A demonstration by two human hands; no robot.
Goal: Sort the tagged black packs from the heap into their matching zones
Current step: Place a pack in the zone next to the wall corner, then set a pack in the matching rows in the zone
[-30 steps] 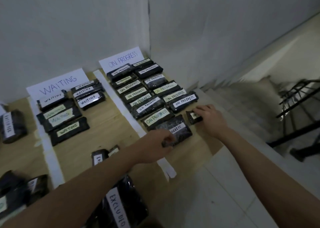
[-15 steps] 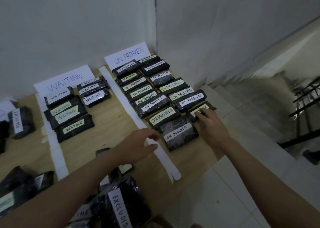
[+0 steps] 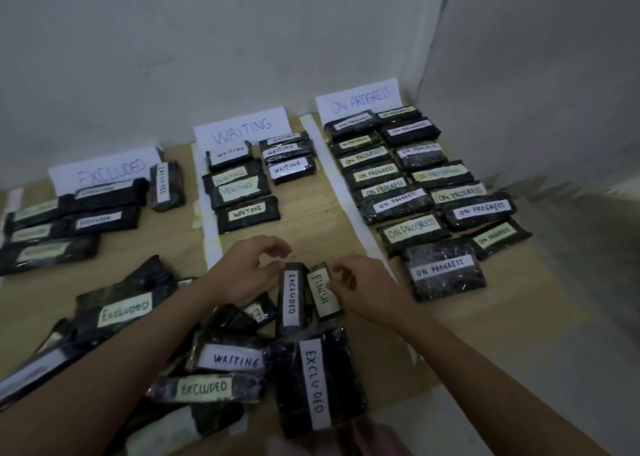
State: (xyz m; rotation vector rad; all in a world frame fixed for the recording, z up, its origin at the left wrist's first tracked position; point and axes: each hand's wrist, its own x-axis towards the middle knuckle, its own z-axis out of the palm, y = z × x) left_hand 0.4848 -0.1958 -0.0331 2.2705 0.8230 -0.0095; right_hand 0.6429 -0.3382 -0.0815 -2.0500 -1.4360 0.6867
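The heap of black packs lies at the near edge of the wooden board (image 3: pixel 311 220). On its top stand a narrow pack tagged EXCLUDED (image 3: pixel 292 298) and a pack tagged FINISH (image 3: pixel 323 296). My left hand (image 3: pixel 247 270) hovers with arched fingers just left of the narrow EXCLUDED pack, its thumb by the pack's top. My right hand (image 3: pixel 367 282) pinches the upper right corner of the FINISH pack. Lower in the heap lie a WAITING pack (image 3: pixel 235 359) and a large EXCLUDED pack (image 3: pixel 315 384). Signs mark the zones: EXCLUDED (image 3: pixel 104 171), WAITING (image 3: pixel 242 128), ON PROGRESS (image 3: pixel 360 99).
Rows of tagged packs fill each zone behind the heap. White tape strips (image 3: pixel 346 185) divide the zones. A grey wall stands close behind the signs. The board ends at the right, where the floor drops to stairs.
Both hands have left the ON PROGRESS zone and come back to the heap. The view has swung left, bringing the EXCLUDED zone into sight.
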